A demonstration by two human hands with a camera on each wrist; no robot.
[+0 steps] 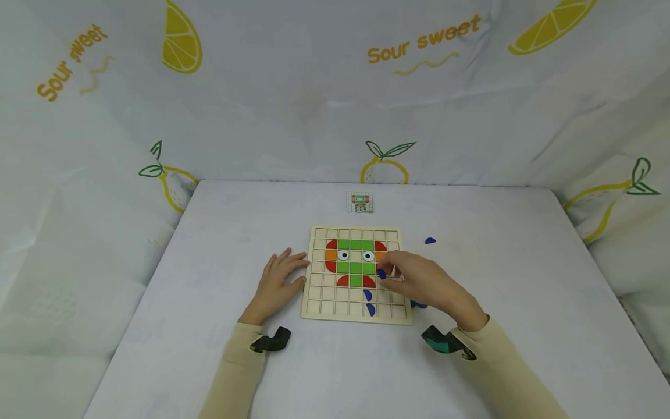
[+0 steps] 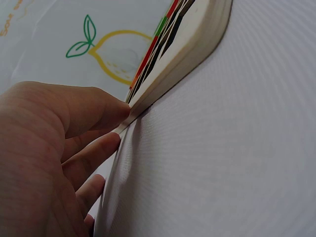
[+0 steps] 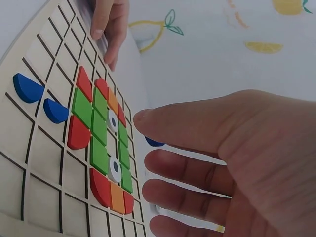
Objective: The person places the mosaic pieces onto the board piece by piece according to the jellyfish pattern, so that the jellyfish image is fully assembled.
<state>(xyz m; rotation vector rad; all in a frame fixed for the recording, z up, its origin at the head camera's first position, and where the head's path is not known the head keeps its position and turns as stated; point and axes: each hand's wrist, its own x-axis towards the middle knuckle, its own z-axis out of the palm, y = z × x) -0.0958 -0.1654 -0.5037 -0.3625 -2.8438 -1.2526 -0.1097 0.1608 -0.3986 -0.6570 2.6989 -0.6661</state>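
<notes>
A light wooden grid board [image 1: 320, 308] lies on the table, bearing green squares [image 1: 356, 244], red quarter-round tiles [image 1: 342, 281], orange squares [image 3: 116, 198] and two white discs with black dots [image 3: 114, 170]. My left hand [image 1: 274, 288] rests beside the board's left edge, its thumb and fingertips touching the rim in the left wrist view. Above the board's right part, my right hand [image 1: 426, 282] pinches a blue half-round tile [image 1: 381, 273], which the thumb mostly hides in the right wrist view. Two more blue half-round tiles [image 3: 56, 111] lie in cells below the red and green figure.
A small picture card [image 1: 360, 202] lies behind the board. One loose blue tile [image 1: 430, 240] sits to the right, and more blue tiles [image 1: 421, 305] show partly under my right hand by the board's right edge. A white cloth with lemon prints hangs behind the table.
</notes>
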